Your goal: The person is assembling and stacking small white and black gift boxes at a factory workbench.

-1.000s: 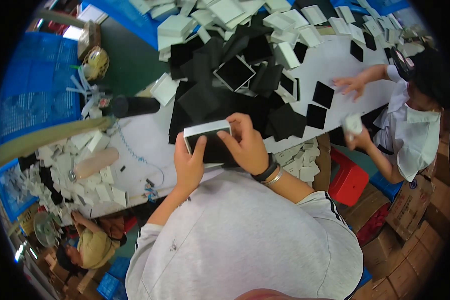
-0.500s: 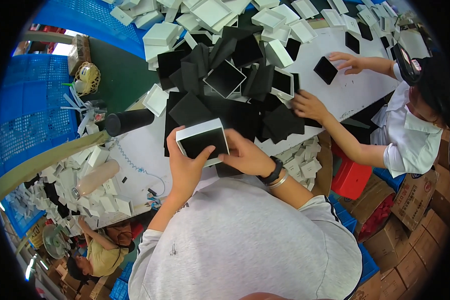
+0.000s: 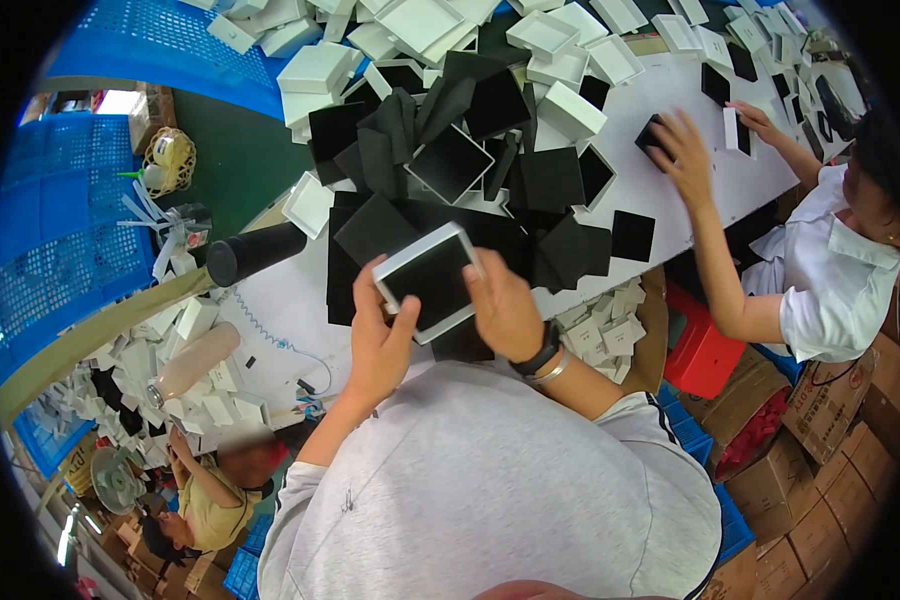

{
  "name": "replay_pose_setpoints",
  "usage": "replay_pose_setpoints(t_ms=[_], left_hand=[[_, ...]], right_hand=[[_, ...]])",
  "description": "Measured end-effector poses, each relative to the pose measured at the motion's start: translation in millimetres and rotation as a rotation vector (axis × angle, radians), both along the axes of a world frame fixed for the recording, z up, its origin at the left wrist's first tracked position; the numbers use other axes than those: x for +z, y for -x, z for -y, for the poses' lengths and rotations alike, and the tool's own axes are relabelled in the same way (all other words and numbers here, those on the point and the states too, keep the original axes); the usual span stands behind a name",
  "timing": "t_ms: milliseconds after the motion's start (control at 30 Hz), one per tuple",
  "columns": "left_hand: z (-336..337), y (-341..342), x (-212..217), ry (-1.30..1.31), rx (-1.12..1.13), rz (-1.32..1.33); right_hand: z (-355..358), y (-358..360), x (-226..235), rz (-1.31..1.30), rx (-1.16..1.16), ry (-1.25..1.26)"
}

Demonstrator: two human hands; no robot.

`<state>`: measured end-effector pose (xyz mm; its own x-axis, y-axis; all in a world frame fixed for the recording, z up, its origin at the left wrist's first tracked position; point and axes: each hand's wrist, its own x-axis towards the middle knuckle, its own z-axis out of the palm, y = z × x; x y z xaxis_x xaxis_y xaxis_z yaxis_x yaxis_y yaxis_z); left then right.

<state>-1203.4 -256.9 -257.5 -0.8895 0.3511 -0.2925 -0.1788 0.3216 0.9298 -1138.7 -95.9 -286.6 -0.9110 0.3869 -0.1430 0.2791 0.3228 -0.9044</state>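
Observation:
Between my two hands is a small white box [image 3: 407,262] with a black lining inside, tilted so its open side faces up toward me. My left hand [image 3: 380,335] grips its left and lower edge, the thumb lying on the lining. On the right side my right hand [image 3: 507,312] holds the box, its thumb pressing at the inner edge. Just beyond lie black foam pads [image 3: 375,232] and a heap of white boxes, some lined in black [image 3: 450,162]. A dark band and a metal bangle circle my right wrist.
At right, a co-worker's blurred hand [image 3: 682,160] is over a black pad; the other holds a white box [image 3: 738,131]. A black cylinder [image 3: 255,252] and a pinkish bottle [image 3: 198,362] lie at left. A carton of small white boxes [image 3: 605,325] stands right of me.
The box in my hands has turned and tilted, and my right hand has moved up along its side. The co-worker has reached farther across and now holds a white box; a black pad lies nearer.

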Motion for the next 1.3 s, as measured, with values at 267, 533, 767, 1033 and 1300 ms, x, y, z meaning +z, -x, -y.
replay_pose_setpoints(t_ms=[267, 533, 767, 1033, 1300], left_hand=[[23, 58, -36, 0.485, -0.018, -0.420], [-4, 75, -38, 0.729, -0.223, -0.537], [22, 79, -44, -0.040, 0.229, 0.176], [11, 86, -20, -0.391, 0.003, -0.469], [4, 70, 17, -0.361, -0.258, -0.615]], right_hand=[[-185, -22, -60, 0.018, -0.537, -0.136], [-244, -74, -119, 0.267, -0.843, 0.211], [-244, 15, -101, 0.121, -0.410, -0.636], [-280, 105, -149, -0.050, -0.215, -0.855], [-56, 47, 15, -0.421, 0.551, -0.431]])
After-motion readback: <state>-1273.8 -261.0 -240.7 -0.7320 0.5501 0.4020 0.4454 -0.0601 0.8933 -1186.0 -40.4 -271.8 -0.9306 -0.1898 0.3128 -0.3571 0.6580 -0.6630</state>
